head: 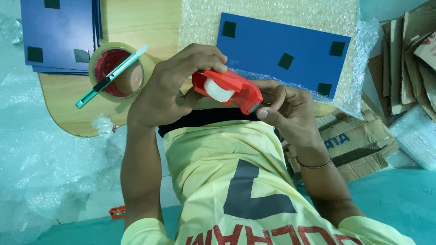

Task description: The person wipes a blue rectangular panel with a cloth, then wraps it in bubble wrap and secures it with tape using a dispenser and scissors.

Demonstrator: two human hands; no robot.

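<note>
Above the person's yellow shirt, a red plastic tape dispenser [229,90] with a white roll of clear tape [218,90] seated in its housing was held over the edge of a light wooden table [136,20]. The left hand [170,86] was curled closed around the dispenser's back and top, while the right hand [288,111] pinched at its toothed front end with thumb and forefinger. Nearby on the table, a green utility knife [110,76] lay across a large brown tape roll [119,72], and a blue rectangular board [281,52] rested on bubble wrap [272,11].

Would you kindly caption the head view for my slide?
Both hands, left and right, hold a red tape dispenser beside a blue panel on bubble wrap.
</note>
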